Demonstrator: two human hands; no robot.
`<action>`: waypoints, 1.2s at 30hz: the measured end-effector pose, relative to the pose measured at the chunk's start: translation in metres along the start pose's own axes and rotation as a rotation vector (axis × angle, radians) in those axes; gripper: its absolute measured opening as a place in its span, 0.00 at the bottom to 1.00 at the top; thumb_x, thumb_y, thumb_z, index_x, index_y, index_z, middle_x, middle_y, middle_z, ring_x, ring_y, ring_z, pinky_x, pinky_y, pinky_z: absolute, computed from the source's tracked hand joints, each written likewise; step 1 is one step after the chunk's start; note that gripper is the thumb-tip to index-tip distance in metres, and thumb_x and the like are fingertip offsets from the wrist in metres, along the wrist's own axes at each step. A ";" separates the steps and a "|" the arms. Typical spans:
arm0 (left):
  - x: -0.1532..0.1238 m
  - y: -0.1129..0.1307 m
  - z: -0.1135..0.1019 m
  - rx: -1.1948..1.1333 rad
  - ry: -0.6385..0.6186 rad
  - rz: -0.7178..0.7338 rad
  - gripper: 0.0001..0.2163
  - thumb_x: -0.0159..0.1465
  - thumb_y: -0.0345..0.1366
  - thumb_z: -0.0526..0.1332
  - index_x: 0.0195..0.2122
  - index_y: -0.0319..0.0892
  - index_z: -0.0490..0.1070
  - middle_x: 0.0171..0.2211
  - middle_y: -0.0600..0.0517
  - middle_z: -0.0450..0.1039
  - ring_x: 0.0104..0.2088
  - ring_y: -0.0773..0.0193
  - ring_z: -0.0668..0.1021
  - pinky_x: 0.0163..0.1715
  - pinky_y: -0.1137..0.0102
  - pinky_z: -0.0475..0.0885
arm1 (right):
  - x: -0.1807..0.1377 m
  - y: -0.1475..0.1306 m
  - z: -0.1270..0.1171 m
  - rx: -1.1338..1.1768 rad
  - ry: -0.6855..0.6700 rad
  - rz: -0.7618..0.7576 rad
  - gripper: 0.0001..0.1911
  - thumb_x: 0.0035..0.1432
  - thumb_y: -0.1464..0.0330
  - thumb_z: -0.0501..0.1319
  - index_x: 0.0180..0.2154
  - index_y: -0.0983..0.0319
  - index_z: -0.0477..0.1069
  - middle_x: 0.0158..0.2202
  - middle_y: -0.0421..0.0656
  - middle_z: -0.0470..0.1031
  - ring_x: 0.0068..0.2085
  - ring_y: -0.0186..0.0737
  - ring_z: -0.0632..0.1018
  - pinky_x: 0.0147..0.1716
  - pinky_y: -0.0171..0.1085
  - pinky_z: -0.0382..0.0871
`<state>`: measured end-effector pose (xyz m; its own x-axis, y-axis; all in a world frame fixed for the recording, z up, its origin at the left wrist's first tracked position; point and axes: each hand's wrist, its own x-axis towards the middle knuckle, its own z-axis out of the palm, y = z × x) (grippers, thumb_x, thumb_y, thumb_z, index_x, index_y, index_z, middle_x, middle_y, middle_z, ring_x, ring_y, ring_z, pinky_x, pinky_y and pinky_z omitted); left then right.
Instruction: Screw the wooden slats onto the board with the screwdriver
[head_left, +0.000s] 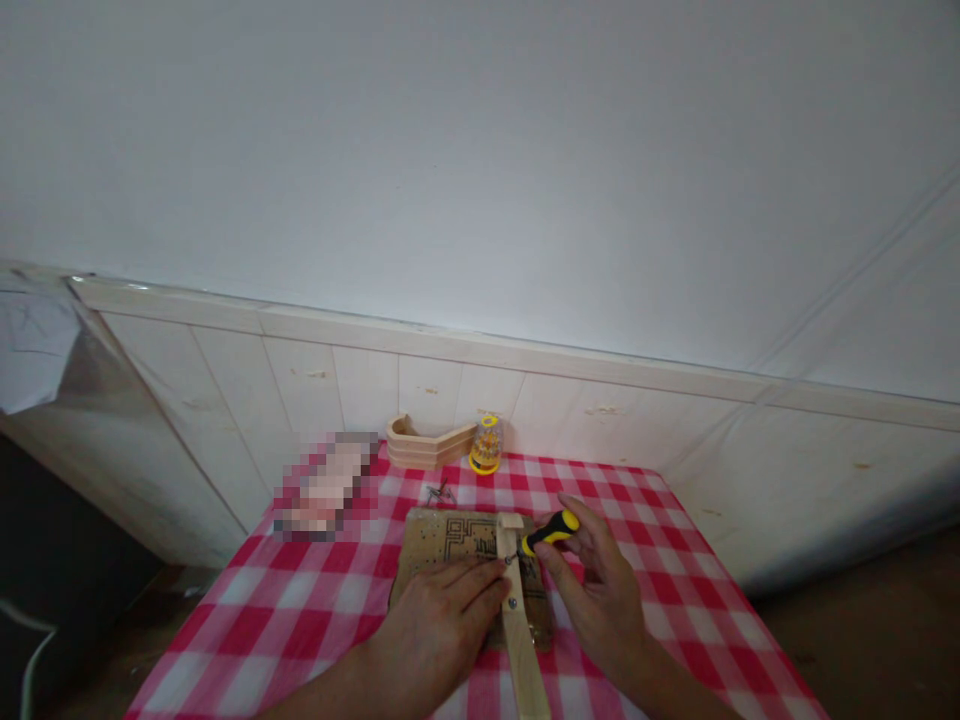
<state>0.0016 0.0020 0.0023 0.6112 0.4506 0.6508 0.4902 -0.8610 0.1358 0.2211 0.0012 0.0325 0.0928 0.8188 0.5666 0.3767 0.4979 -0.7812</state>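
Observation:
My right hand [604,580] is closed round a yellow and black screwdriver [551,533]. Its shaft slants down left to a small screw [510,560] on a pale wooden strip [523,655]. A second screw [513,603] sits lower on that strip. My left hand [442,625] presses on the strip from the left, fingers together and fingertips close to the upper screw; its thumb is hard to make out. Beneath the strip lies a brown board [420,540] with black printed markings, partly covered by my left hand.
Behind the board are several loose screws [441,493], a curved wooden piece [424,455] and a clear, yellow-based bit holder [487,447]. A pixelated object [330,490] lies at the left. The red-and-white checked tablecloth [247,630] reaches the panelled wall [570,410].

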 end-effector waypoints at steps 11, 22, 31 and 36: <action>0.000 -0.001 0.000 -0.016 -0.014 0.003 0.16 0.69 0.24 0.54 0.55 0.38 0.73 0.52 0.44 0.81 0.48 0.57 0.85 0.50 0.62 0.82 | 0.002 0.000 0.000 -0.065 0.026 -0.091 0.17 0.61 0.68 0.69 0.53 0.54 0.78 0.40 0.43 0.87 0.36 0.43 0.88 0.36 0.37 0.86; -0.003 -0.001 0.003 -0.002 -0.010 0.002 0.16 0.70 0.24 0.54 0.55 0.39 0.73 0.52 0.43 0.81 0.49 0.58 0.84 0.51 0.64 0.81 | 0.000 0.007 0.001 -0.045 0.045 -0.074 0.18 0.58 0.68 0.72 0.51 0.54 0.78 0.41 0.43 0.86 0.35 0.43 0.87 0.36 0.38 0.86; -0.001 -0.002 0.001 -0.023 -0.010 0.011 0.16 0.70 0.25 0.54 0.55 0.39 0.73 0.51 0.42 0.81 0.48 0.58 0.85 0.51 0.64 0.81 | -0.006 0.000 -0.003 -0.090 0.082 -0.145 0.18 0.61 0.66 0.70 0.54 0.55 0.77 0.43 0.47 0.85 0.37 0.45 0.87 0.38 0.42 0.86; -0.001 -0.001 0.001 -0.021 0.003 0.020 0.16 0.70 0.25 0.55 0.55 0.37 0.73 0.51 0.43 0.81 0.47 0.57 0.85 0.49 0.63 0.82 | -0.010 -0.006 -0.004 -0.146 0.042 -0.252 0.21 0.61 0.70 0.70 0.55 0.54 0.76 0.43 0.47 0.85 0.37 0.46 0.87 0.37 0.42 0.86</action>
<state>0.0009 0.0031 0.0010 0.6187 0.4326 0.6558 0.4647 -0.8746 0.1385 0.2222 -0.0108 0.0325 0.0158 0.6604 0.7507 0.5212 0.6353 -0.5698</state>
